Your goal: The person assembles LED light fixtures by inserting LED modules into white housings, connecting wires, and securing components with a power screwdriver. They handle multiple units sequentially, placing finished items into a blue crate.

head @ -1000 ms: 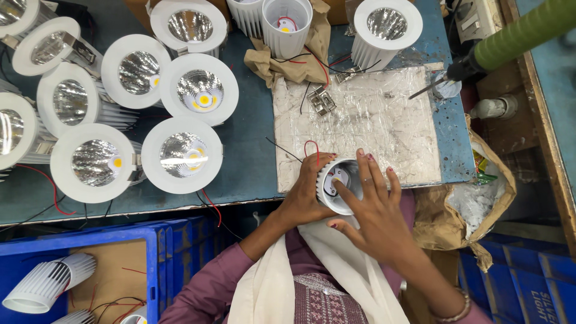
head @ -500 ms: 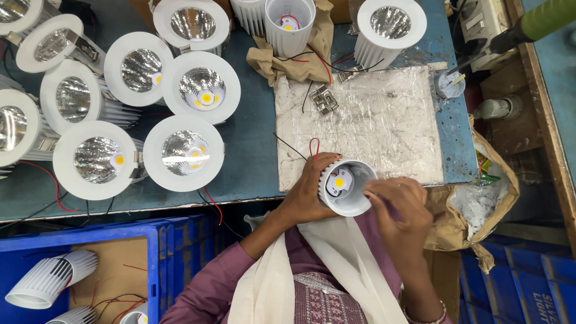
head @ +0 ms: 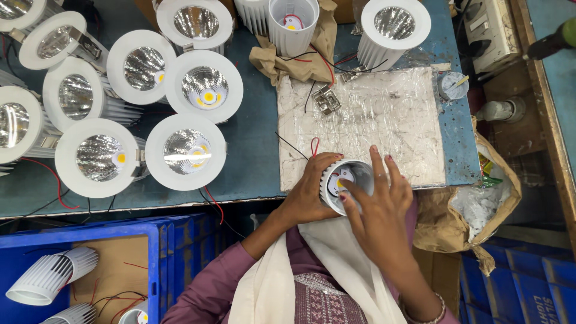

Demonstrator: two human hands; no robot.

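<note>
A blue bench (head: 258, 156) fills the view, with a foil-wrapped board (head: 384, 132) on its right part. At the near edge of that board the left hand (head: 309, 192) is clamped around a white lamp housing (head: 347, 185), cupping its ribbed side. The right hand (head: 378, 207) rests on the open rim, fingers spread, thumb reaching inside. Finished downlights (head: 186, 152) crowd the bench to the left. A blue crate (head: 153, 252) stands near left, holding more housings. A brown paper bag (head: 474, 210) hangs at right.
</note>
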